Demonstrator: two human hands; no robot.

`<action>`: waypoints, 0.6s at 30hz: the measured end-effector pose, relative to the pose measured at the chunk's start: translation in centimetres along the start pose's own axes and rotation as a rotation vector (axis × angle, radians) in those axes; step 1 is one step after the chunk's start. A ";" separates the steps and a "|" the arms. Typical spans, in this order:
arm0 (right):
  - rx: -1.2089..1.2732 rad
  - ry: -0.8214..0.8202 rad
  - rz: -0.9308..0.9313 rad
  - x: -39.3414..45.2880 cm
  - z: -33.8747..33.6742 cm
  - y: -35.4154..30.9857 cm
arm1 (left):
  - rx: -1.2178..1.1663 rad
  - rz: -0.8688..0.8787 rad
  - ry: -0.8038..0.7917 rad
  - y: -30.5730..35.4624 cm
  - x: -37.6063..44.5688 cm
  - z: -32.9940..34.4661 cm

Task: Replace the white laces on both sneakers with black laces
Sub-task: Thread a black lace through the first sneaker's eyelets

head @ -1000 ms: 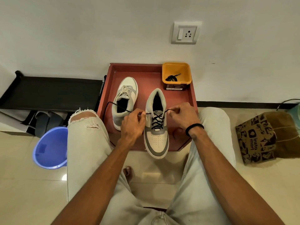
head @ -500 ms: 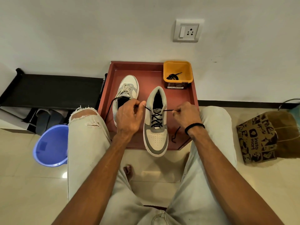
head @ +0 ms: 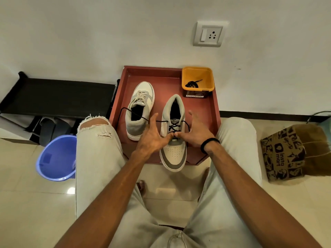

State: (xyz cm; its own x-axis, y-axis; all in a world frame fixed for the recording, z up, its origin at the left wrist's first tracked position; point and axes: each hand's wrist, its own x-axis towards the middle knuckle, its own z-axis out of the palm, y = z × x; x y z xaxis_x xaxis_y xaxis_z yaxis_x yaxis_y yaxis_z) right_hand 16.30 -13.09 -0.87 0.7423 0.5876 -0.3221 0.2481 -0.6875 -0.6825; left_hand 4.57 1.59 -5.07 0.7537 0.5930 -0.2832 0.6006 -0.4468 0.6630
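On a red, raised-rim tray (head: pixel 214 111) set against a white wall, two grey-and-cream sneakers lie side by side in the head view. The near sneaker (head: pixel 173 151), with a perforated toe that overhangs the tray's front edge, carries a thin black lace (head: pixel 174 127) crossed through its lower eyelets, one loose end trailing left over the other shoe. The left sneaker (head: pixel 139 111) has its pale white laces (head: pixel 140 96) in place. The left hand (head: pixel 152 140) and right hand (head: pixel 198 133) flank the near shoe with fingers spread and relaxed, thumb tips pressed on the lacing, gripping nothing. A square orange plastic tub (head: pixel 198 72) in the tray's far corner holds one coiled black lace (head: pixel 192 84). On the glossy tiled floor stand one round blue plastic bucket (head: pixel 53 158) and one printed paper bag (head: pixel 286 153).
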 end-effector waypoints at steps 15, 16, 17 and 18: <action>0.124 0.080 0.004 0.9 1.7 -0.6 | -0.038 0.026 0.006 0.6 -0.1 0.9; 0.109 0.083 -0.003 0.9 1.8 -0.5 | -0.062 0.026 0.010 0.6 -0.1 0.9; 0.081 0.090 -0.015 0.9 1.8 -0.4 | -0.105 0.038 0.030 0.5 -0.1 0.8; 0.051 0.106 -0.024 0.9 1.7 -0.3 | -0.185 0.022 0.079 0.1 0.1 0.7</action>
State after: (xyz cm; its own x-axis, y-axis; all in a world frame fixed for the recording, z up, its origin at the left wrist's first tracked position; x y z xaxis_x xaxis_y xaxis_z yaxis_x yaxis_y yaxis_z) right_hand 15.89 -11.67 -2.08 0.7988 0.5535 -0.2358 0.2367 -0.6495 -0.7226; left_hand 4.91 1.19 -5.52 0.7383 0.6386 -0.2172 0.5201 -0.3338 0.7862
